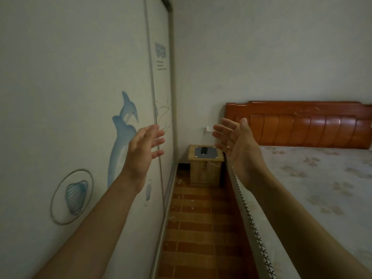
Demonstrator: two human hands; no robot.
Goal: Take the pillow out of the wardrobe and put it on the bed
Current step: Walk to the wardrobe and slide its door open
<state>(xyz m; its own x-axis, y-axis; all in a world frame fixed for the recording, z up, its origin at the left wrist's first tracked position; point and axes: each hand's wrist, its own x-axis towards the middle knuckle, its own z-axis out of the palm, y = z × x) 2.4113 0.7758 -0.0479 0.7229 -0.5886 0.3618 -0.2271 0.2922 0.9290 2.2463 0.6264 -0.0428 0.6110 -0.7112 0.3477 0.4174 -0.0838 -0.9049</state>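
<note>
The wardrobe [76, 77] fills the left side, its pale sliding doors closed and painted with blue dolphins and a shell. My left hand [144, 150] is raised in front of the seam between the two doors, fingers spread, holding nothing. My right hand [234, 141] is raised opposite it, palm facing left, fingers apart and empty. The bed [314, 182] lies on the right with a pale flower-patterned cover and a reddish wooden headboard [298, 123]. No pillow is in view.
A narrow aisle of brown brick-patterned floor [199, 228] runs between wardrobe and bed. At its far end stands a small wooden nightstand [205, 164] with a dark object on top. A wall socket [208, 129] sits above it.
</note>
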